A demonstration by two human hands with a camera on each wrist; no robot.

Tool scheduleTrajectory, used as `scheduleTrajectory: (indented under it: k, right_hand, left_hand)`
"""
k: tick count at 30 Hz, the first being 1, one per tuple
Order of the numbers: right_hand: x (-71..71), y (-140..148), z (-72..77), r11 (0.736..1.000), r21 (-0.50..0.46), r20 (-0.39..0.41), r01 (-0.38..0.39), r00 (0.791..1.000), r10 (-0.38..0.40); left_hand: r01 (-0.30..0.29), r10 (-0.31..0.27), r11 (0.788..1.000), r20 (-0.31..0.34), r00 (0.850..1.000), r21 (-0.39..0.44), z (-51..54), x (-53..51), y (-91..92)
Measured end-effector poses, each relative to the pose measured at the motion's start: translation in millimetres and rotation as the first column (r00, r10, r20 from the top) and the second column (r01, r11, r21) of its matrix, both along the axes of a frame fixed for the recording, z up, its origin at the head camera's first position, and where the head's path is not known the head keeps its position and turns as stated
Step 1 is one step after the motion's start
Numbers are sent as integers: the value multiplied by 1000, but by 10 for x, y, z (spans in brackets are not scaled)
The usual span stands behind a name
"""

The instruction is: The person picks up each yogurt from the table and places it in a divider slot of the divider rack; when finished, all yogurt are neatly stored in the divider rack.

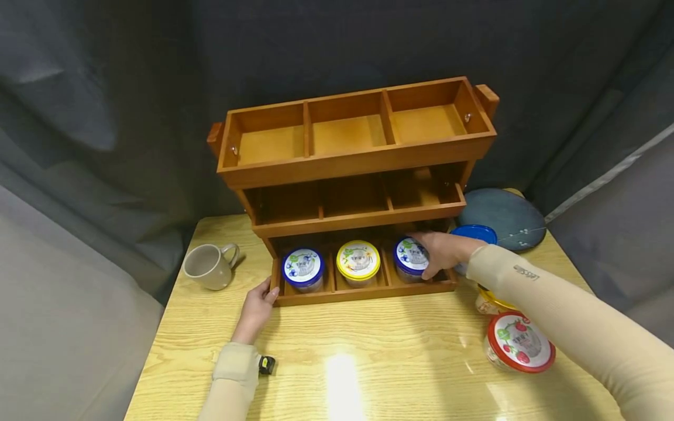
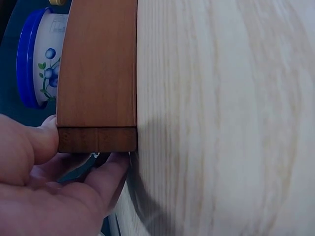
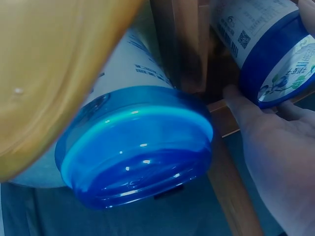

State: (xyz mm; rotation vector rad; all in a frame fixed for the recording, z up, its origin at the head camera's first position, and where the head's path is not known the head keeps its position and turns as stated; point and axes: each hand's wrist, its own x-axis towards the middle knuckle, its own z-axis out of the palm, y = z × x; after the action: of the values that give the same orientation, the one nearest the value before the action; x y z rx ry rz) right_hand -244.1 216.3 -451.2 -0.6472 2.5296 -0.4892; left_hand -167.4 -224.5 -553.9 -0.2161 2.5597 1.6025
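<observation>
A three-tier wooden organizer box stands on the table with its tiers stepped. My left hand pinches the left front corner of its bottom tray, thumb on one side and fingers on the other. My right hand holds a blue-lidded tub by its lid in the right compartment of that tray. Another blue-lidded tub stands in the left compartment, and a yellow-lidded tub in the middle one. The right fingertips are partly hidden in the head view.
A beige mug stands at the left. Right of the organizer are a blue-lidded container, a partly covered yellow-lidded tub and a red-lidded tub. Behind them lies a dark oval board. Dark curtains hang behind.
</observation>
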Motion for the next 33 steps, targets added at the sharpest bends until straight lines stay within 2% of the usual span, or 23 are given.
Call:
scheduleTrajectory:
  k: [7, 14, 27, 33]
  right_hand:
    - [-11, -14, 10, 1000, 24, 11, 10, 1000, -10]
    - [-28, -4, 18, 999, 47, -1, -14, 1000, 14]
    - [14, -12, 23, 997, 80, 5, 1, 1000, -2]
    - [94, 28, 124, 996, 85, -20, 3, 1000, -1]
  left_hand:
    - [8, -7, 1000, -3, 1000, 10, -15, -2, -9]
    - [11, -11, 1000, -7, 1000, 0, -9, -18, 0]
    - [13, -13, 1000, 24, 1000, -11, 3, -13, 5]
    - [13, -13, 999, -2, 1000, -43, 18, 0, 7]
